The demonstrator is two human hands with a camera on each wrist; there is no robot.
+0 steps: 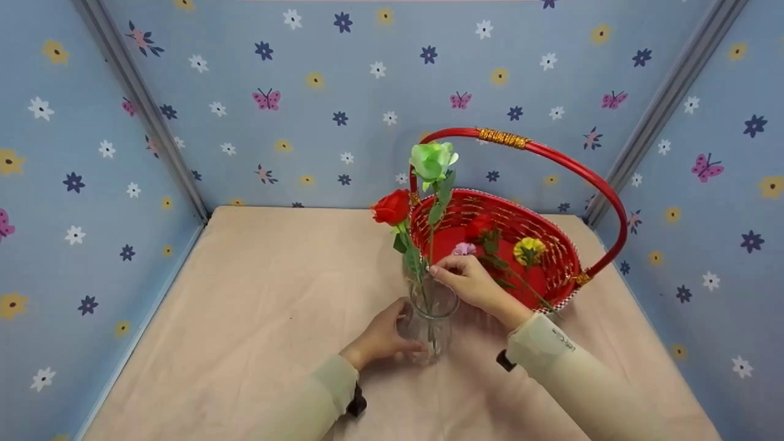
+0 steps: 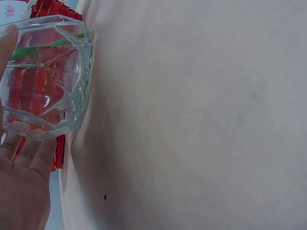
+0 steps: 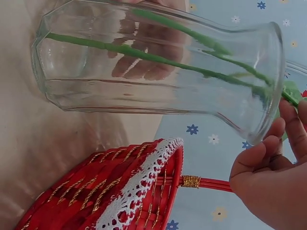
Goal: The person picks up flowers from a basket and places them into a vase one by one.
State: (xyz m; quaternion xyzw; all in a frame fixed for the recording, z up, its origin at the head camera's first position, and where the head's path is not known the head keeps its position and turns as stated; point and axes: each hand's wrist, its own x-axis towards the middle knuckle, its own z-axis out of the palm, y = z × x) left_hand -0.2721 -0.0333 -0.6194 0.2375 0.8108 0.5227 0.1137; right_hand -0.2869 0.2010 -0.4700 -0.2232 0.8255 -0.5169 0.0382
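While L hand (image 1: 381, 332) grips clear faceted-glass vase (image 1: 437, 326) fwd of tabletop (image 1: 275, 275) back edge, presumably to steady it, R hand (image 1: 473, 283) pinches slim green stem (image 3: 288, 97) (prob. of pale-green artificial rose (image 1: 432, 162); overlap obscures) at rim (image 3: 279, 62).

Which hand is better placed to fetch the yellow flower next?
Probably the right hand, after releasing a flower stem: it is nearer the yellow flower in the basket, while the left hand holds the glass vase.
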